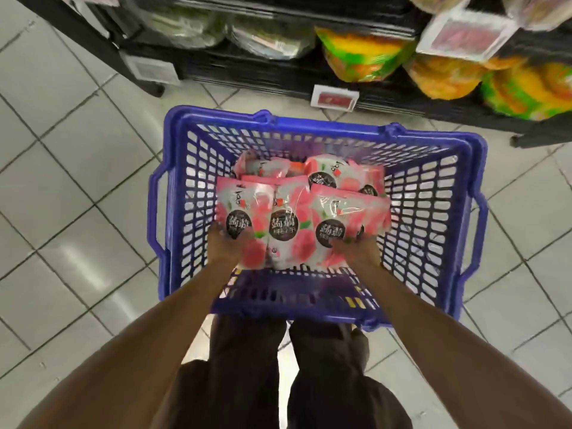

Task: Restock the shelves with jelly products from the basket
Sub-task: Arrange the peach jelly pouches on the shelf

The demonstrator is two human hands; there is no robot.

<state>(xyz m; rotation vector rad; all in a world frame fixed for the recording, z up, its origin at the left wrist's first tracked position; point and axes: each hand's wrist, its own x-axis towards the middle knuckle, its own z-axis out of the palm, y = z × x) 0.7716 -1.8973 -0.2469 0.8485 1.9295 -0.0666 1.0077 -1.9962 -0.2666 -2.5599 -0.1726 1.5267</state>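
A blue plastic basket (433, 212) stands on the tiled floor in front of me, holding several pink jelly packs (288, 218) with dark round labels. Both arms reach down into it. My left hand (227, 246) grips the near end of the leftmost front pack. My right hand (356, 249) grips the near end of the right front pack (346, 212). A third front pack lies between the two. More pink packs (334, 171) lie behind them at the back of the basket.
Dark shelves (247, 72) run across the top, just beyond the basket. They hold clear bagged goods (266, 38) at the left and orange-green bags (362, 57) at the right. Price tags (335, 99) hang on the shelf edges. My legs stand behind the basket.
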